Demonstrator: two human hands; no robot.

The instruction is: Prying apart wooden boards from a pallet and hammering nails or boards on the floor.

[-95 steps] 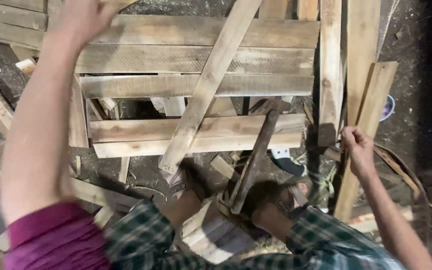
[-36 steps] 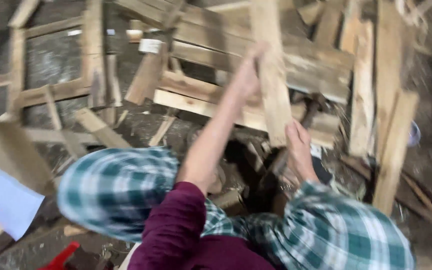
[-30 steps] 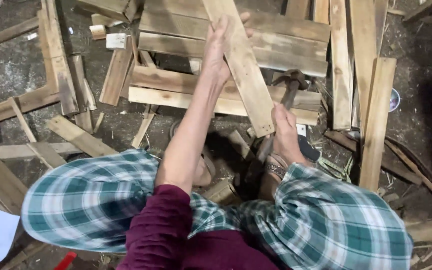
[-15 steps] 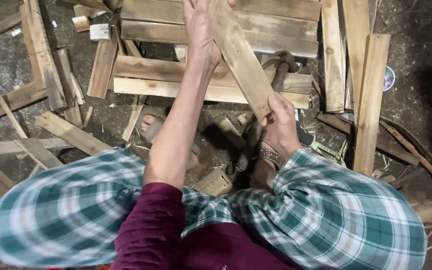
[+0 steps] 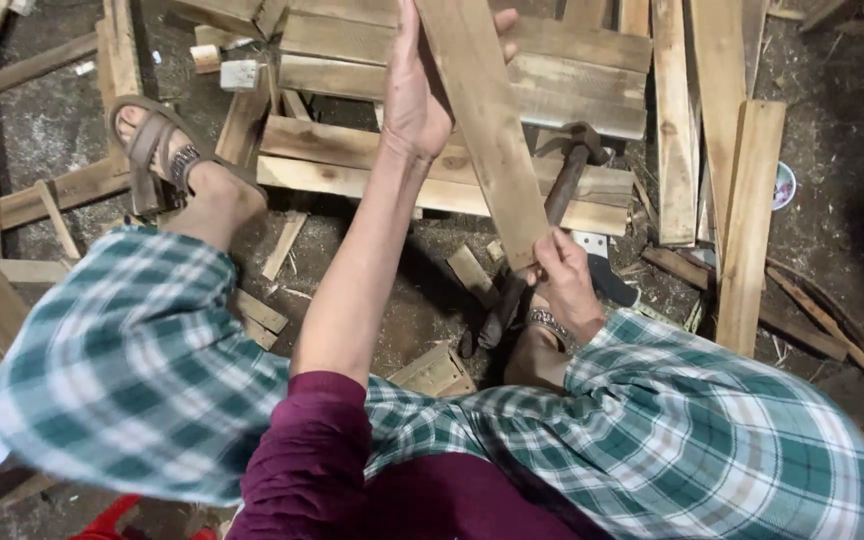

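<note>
My left hand (image 5: pixel 414 95) wraps the upper part of the plank (image 5: pixel 487 130), grip closed on its edge; my right hand (image 5: pixel 564 280) pinches its lower end at centre frame. The plank slants over the pallet (image 5: pixel 352 160), a hammer (image 5: pixel 562 185) just beside. I'd keep both grips firm, plank steady, clear of my sandal (image 5: pixel 152 150) at upper left.

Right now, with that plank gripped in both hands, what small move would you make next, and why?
Probably set the plank down among the loose boards. The left hand holds its upper part and the right hand its lower end, so neither is free for the hammer lying just beside it.
</note>
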